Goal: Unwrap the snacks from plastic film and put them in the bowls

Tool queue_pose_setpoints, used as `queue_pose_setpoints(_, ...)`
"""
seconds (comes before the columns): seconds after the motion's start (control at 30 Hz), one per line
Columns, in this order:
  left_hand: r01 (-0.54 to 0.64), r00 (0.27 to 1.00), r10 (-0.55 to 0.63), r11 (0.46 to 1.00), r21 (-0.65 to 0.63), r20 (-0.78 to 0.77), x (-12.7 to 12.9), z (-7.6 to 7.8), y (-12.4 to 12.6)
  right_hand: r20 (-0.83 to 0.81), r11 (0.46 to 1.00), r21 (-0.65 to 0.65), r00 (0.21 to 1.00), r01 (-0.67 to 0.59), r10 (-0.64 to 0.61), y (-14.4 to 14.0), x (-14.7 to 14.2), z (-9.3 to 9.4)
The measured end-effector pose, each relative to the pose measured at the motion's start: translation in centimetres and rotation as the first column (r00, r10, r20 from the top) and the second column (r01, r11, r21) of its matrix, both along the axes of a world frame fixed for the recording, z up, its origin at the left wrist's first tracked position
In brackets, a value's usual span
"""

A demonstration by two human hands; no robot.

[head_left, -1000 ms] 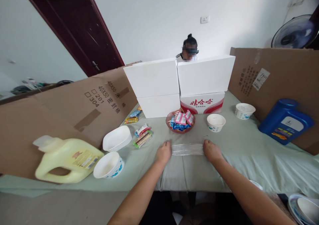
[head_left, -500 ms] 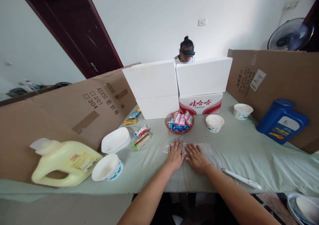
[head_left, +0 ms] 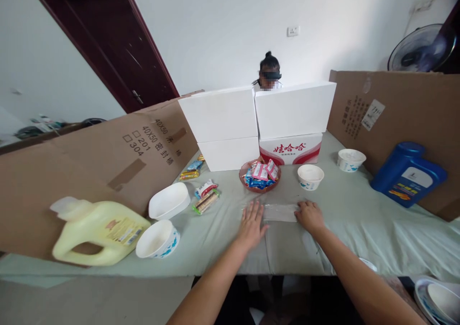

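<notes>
Hands have slid apart since half a second ago. Left hand [head_left: 251,223] lies flat, fingers spread, pinning the clear plastic bag [head_left: 280,212] to the worktop [head_left: 359,219]; right hand [head_left: 309,215] curls, pinching its right edge, stretching it smooth. Candy dish [head_left: 259,177] sits just behind.

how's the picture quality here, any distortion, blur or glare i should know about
Head view: strong wide-angle bending, so the brown cardboard walls and dark door frame lean outward; soft, even daylight with faint shadows; the clear plastic sheet between the left hand and right hand is low-contrast against the pale green tablecloth; the black fan is slightly smeared at the corner.
</notes>
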State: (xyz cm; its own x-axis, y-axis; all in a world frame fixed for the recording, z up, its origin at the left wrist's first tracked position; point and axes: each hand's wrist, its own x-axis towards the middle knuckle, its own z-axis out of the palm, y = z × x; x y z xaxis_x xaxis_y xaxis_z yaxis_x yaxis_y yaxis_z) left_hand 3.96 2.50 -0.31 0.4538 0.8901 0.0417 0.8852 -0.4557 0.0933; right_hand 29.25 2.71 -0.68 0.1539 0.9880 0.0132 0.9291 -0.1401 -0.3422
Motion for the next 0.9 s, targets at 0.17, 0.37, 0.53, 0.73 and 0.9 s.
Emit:
queue_pose_setpoints(0.17, 0.177, 0.981, -0.164, 0.974, -0.139, 0.099, 1.4, 0.0, -2.6, -0.201, 0.995, -0.098, 0.98, -0.013, -0.007, -0.3, 1.4, 1.5)
queue_pose_setpoints(0.37, 0.191, 0.837, -0.14, 0.981, -0.042, 0.529, 4.5, 0.9, -5.4, -0.548, 0.967, -0.19, 0.835, -0.17, 0.04, -2.8, -1.2, 3.2)
queue_pose_setpoints(0.53, 0.148, 0.516, 0.207, 0.934, -0.324, 0.831, 6.9, 0.4, -5.6, -0.733, 0.943, -0.033, 0.649, -0.332, 0.203, -3.6, -3.3, 4.2)
queue_pose_setpoints(0.73, 0.195, 0.335, 0.379, 0.868, -0.457, 0.863, 5.0, -0.7, -4.3, -0.742, 0.855, 0.182, 0.503, -0.485, 0.443, -4.1, -2.3, 2.0)
queue_pose_setpoints(0.9, -0.151, 0.647, 0.309, 0.948, -0.28, 0.698, 3.4, -0.1, -1.8, -0.643, 0.891, 0.054, 0.667, -0.45, 0.376, -4.4, -4.0, -0.5)
